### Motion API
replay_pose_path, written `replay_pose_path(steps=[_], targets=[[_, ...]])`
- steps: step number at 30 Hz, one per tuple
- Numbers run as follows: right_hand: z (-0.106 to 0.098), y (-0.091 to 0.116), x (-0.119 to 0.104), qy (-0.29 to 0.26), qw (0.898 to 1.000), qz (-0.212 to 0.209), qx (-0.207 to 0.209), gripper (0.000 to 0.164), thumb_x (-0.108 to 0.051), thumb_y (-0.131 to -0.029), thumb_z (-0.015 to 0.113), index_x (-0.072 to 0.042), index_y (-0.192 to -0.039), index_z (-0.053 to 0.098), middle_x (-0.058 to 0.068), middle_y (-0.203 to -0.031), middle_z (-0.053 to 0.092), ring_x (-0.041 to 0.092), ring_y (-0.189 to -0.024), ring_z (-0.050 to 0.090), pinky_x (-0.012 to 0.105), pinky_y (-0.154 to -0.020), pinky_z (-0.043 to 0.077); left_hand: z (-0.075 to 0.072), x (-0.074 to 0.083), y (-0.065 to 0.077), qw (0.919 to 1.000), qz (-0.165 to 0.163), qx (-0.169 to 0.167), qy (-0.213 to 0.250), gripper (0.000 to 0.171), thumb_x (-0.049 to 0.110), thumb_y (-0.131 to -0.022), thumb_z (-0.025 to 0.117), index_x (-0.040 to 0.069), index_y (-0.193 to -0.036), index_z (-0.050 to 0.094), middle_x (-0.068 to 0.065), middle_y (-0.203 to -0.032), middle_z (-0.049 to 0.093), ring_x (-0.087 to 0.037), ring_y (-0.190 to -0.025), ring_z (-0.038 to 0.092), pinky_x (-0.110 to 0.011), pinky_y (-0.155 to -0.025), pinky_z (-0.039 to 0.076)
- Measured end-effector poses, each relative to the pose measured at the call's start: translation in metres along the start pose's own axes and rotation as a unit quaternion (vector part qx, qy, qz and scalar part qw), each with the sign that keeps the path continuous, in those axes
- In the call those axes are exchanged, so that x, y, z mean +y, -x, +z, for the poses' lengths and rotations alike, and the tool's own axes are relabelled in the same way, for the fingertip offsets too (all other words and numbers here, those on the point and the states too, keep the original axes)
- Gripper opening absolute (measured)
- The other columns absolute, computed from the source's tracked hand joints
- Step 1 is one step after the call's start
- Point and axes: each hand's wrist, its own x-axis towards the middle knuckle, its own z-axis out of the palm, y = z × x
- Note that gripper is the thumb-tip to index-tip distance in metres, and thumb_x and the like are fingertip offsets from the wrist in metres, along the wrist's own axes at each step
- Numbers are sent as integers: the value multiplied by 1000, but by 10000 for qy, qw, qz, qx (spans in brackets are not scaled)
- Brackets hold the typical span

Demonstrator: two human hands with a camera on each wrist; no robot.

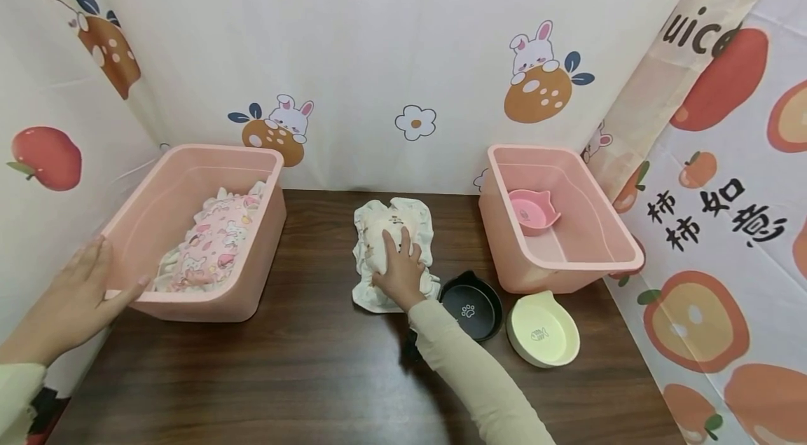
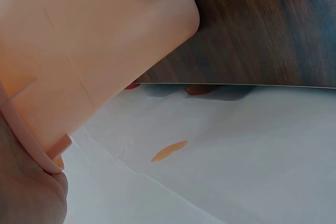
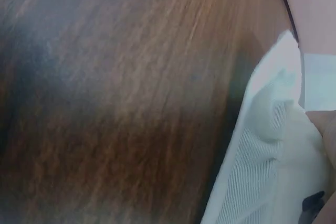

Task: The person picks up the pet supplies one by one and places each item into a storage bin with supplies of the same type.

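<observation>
My right hand (image 1: 400,273) lies over a small white cushion (image 1: 378,252) with a frilled edge and a printed pattern, its fingers spread on top. The right wrist view shows the frill (image 3: 247,166) close up, with a bit of the hand (image 3: 328,135) at the edge. On the left, my left hand (image 1: 78,294) rests on the near left corner of a pink bin (image 1: 267,235), fingers extended and thumb along the front rim. In the left wrist view, that hand (image 2: 31,182) touches the rim. A pink frilled cushion (image 1: 214,242) leans inside this bin.
Another pink bin (image 1: 567,270) stands at the right, holding a pink cat-eared bowl (image 1: 532,212). In front of it are a black bowl (image 1: 469,305) with a paw print and a pale yellow bowl (image 1: 543,333). Printed curtains (image 1: 378,66) border the dark wooden table (image 1: 284,375).
</observation>
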Motion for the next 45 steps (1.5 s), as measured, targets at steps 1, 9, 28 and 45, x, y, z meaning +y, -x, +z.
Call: replay_pose_path(steps=[1,9,28,45], targets=[[0,0,0,16,10000,-25,45,89,-24,-74,78,-26,-150,32,12,-159,11,46,-134,24,65,-90,36,0,0,0,10000,2,-4,2,91,43,-96,48,-21,-142,1,-44,-147,-1,-53,-139,-7,-42,-112,-20],[-8,0,-2,2,9993,-209,299,84,-13,-72,79,-25,-146,40,11,-156,19,44,-128,31,58,-83,40,0,2,0,10000,-43,28,2,90,43,-96,47,-20,-142,2,-44,-146,1,-56,-138,-4,-52,-113,-14],[-50,-2,-47,-885,9945,-411,373,84,-14,-71,71,-26,-147,39,8,-157,19,43,-128,32,61,-89,37,-2,3,1,9997,-170,-182,-13,91,45,-97,45,-19,-142,-1,-43,-146,-4,-55,-137,-8,-58,-111,-12],[-96,-12,-124,-1284,9843,-1150,390,82,-16,-72,70,-30,-147,38,4,-158,19,38,-128,34,56,-89,41,0,3,0,9996,-244,-146,-87,92,47,-97,44,-20,-142,0,-42,-147,-3,-56,-137,-5,-58,-112,-11]])
